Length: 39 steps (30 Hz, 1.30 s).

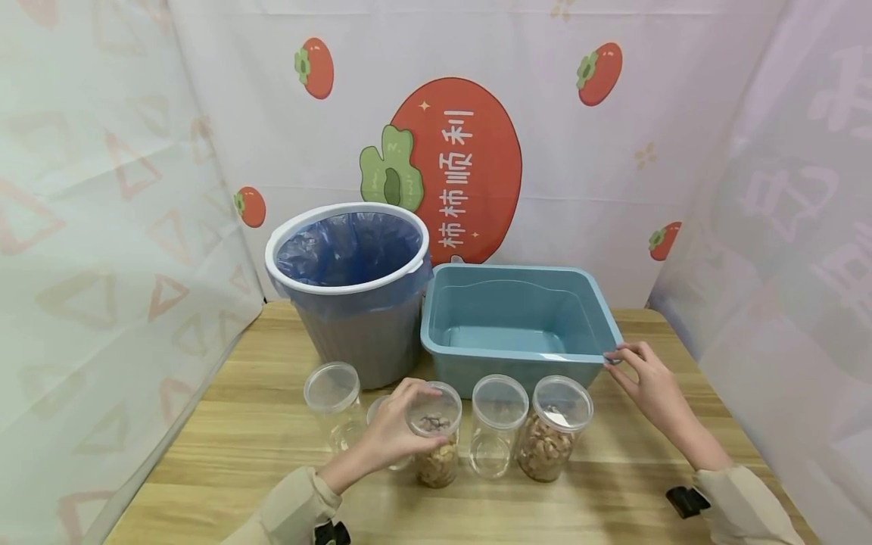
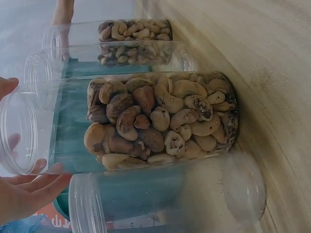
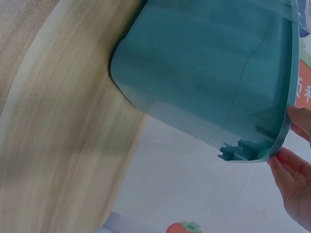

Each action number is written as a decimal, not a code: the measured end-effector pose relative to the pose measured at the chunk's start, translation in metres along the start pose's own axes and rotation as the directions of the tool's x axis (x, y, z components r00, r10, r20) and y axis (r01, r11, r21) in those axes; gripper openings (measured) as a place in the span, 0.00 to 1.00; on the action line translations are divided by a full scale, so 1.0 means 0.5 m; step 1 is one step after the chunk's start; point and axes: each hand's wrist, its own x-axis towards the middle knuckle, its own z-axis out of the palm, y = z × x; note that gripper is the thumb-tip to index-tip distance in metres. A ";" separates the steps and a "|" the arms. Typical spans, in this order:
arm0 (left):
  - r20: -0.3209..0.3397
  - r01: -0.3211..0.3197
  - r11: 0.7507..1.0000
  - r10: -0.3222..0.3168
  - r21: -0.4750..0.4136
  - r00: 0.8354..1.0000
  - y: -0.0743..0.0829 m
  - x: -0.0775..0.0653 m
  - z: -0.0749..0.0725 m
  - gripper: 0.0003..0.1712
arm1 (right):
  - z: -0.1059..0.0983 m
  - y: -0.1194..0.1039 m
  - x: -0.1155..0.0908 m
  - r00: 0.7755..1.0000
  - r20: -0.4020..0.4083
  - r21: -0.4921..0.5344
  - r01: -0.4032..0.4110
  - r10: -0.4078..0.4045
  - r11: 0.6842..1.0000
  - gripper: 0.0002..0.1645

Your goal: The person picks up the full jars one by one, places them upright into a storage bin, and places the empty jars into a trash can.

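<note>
A clear lidded jar of cashews (image 1: 438, 463) stands on the table, and my left hand (image 1: 390, 430) holds it near the lid, thumb on the near side and fingers on the far side. In the left wrist view the nuts (image 2: 160, 121) fill the jar's lower part. My right hand (image 1: 652, 387) pinches the front right corner of the blue plastic tub (image 1: 511, 356). The right wrist view shows thumb and fingers (image 3: 286, 179) at the tub's rim. Nothing lies inside the tub.
An empty jar (image 1: 499, 405) and a second cashew jar (image 1: 548, 446) stand to the right of the held one. Another empty jar (image 1: 334, 390) is at left; one more is partly hidden behind my left hand. A bin (image 1: 368, 348) with a blue liner stands behind.
</note>
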 end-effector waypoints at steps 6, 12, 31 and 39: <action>-0.081 -0.040 0.999 0.041 0.014 0.996 0.015 0.019 -0.015 0.31 | 0.000 -0.001 0.001 1.000 0.001 0.004 -0.008 0.008 1.000 0.18; -0.115 -0.073 0.997 0.074 0.011 0.991 0.047 0.050 -0.041 0.30 | 0.002 0.004 -0.003 1.000 -0.001 0.004 -0.011 0.011 1.000 0.17; -0.216 -0.033 0.995 0.054 0.097 0.975 0.152 0.158 -0.117 0.29 | 0.004 -0.002 -0.010 1.000 -0.011 0.005 -0.019 0.019 1.000 0.18; -0.235 -0.055 0.996 0.071 0.075 0.969 0.188 0.222 -0.140 0.27 | 0.003 0.002 -0.009 1.000 -0.009 0.007 -0.005 0.005 1.000 0.15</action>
